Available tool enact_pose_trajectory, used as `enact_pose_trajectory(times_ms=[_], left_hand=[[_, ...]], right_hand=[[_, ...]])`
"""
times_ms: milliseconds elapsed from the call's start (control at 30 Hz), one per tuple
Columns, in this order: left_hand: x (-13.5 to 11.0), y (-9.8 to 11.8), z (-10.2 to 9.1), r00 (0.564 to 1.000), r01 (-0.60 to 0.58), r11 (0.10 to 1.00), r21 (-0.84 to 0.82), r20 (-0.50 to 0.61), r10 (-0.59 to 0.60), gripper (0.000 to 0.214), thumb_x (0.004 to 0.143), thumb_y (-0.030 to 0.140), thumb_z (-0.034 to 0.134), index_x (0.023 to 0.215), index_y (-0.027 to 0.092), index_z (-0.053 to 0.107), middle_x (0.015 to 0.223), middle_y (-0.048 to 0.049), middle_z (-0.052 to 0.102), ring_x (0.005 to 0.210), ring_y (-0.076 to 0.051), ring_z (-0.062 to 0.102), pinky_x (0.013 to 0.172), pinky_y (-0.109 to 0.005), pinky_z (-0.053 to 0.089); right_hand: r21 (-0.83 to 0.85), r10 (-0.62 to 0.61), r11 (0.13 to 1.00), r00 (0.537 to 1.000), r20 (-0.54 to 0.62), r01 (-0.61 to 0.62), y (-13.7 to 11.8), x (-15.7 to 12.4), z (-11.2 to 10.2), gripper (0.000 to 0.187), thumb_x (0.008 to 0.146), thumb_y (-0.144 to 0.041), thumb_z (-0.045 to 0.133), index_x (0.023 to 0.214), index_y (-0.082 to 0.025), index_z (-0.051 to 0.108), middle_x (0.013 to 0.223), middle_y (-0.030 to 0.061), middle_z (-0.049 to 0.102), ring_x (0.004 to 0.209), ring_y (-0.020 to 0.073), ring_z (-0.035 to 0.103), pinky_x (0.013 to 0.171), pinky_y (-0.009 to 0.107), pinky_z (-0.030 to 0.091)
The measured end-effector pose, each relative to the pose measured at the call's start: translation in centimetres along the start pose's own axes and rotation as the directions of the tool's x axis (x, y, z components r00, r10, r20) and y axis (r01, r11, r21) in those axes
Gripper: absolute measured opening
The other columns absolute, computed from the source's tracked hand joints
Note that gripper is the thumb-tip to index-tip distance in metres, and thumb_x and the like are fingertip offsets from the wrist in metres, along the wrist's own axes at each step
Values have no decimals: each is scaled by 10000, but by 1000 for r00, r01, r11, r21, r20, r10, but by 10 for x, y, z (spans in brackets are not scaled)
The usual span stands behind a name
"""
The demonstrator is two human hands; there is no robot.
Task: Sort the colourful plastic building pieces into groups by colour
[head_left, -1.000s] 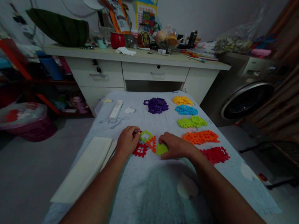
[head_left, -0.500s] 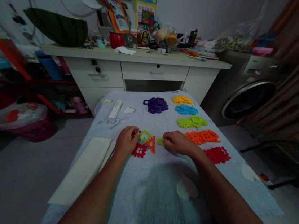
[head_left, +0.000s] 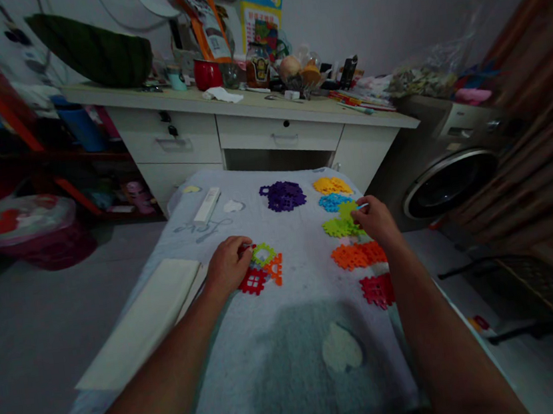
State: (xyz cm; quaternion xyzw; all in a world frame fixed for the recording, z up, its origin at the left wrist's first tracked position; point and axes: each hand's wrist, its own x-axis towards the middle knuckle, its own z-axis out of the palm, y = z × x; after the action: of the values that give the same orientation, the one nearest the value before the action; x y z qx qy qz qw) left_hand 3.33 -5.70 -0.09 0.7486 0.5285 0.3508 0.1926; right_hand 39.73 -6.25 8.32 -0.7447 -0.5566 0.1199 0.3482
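Note:
My left hand point(head_left: 230, 263) is closed, its fingertips pinched at a bit of red beside a small cluster of flat toothed building pieces. A light green ring piece point(head_left: 263, 254), a red window-like piece point(head_left: 253, 281) and an orange piece point(head_left: 275, 269) make up the cluster. My right hand point(head_left: 376, 218) reaches to the light green pile point(head_left: 337, 228), its thumb and fingers closed on a green toothed building piece point(head_left: 347, 210) over the pile. Fingers partly hide both held pieces.
Piles of purple point(head_left: 284, 195), yellow point(head_left: 332, 185), blue point(head_left: 335, 202), orange point(head_left: 356, 256) and red pieces point(head_left: 377, 290) lie on the cloth-covered table point(head_left: 295, 359). A white box point(head_left: 207, 205) and a folded pale sheet point(head_left: 153, 316) lie left. A cluttered desk point(head_left: 254, 109) stands behind.
My right hand has moved right and away from me, from beside the cluster to the green pile. My left hand stays at the cluster. The view has shifted slightly.

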Motion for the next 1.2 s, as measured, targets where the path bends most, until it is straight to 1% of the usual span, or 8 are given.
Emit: enact_pose_trajectory(times_ms=[333,500,733,867,933,1033,1133,1200], left_hand=[[0,-2,1,1000,-14,1000,0,-1,14,228,823,282,501,961,193,660,973,-66,671,902,-212,627,882,-370,497],[0,-2,1,1000,-19,1000,-8,-9,19,218,817,272,506,953,204,663,974,-61,675,910,-212,629,879,-367,500],[0,-4,3,1000,-15,1000,-10,-12,15,238,825,282,497,972,188,659,989,-70,672,931,-217,627,888,-367,494],[0,-2,2,1000,3,1000,-15,-30,-3,255,830,266,474,986,182,658,1014,-79,664,954,-220,622,899,-372,493],[0,0,1,999,21,1000,-22,-40,-22,259,829,247,460,984,188,659,1023,-77,660,957,-218,622,896,-372,497],[-1,2,-1,998,37,999,-34,-48,-39,259,827,228,451,982,199,657,1022,-67,657,958,-212,623,894,-368,503],[-1,4,-2,998,41,998,-43,-53,-43,262,825,219,447,983,198,656,1017,-67,657,958,-211,623,897,-365,503],[-2,4,-2,998,38,998,-44,-50,-40,260,829,225,450,984,198,657,1013,-68,658,955,-211,623,893,-364,504]], right_hand=[[-86,211,974,977,23,-208,38,20,3,246,748,-150,606,971,-94,692,659,64,689,511,138,623,521,229,465],[-273,171,947,985,-13,-168,37,19,5,283,732,-132,603,993,-108,712,653,58,687,600,160,651,617,250,484],[-409,7,911,996,-94,-45,14,4,0,289,777,-187,597,1036,-116,702,962,129,690,877,216,643,812,318,472],[-294,-131,946,991,40,137,-25,-22,18,278,801,-171,585,1057,-123,682,984,98,677,887,193,613,834,313,454],[-166,-206,954,950,236,248,-46,-42,34,258,811,-149,579,1050,-134,676,893,58,674,804,163,603,788,290,452],[6,-392,899,798,457,438,-71,-73,59,199,807,-173,635,998,-148,682,897,50,656,804,150,592,791,278,449],[103,-537,812,666,518,575,-83,-97,77,266,803,-262,692,1042,-147,676,1055,92,621,959,186,576,889,313,446],[91,-571,776,634,521,625,-85,-106,85,414,768,-351,744,1116,-146,655,1152,117,582,1066,227,536,955,356,429]])
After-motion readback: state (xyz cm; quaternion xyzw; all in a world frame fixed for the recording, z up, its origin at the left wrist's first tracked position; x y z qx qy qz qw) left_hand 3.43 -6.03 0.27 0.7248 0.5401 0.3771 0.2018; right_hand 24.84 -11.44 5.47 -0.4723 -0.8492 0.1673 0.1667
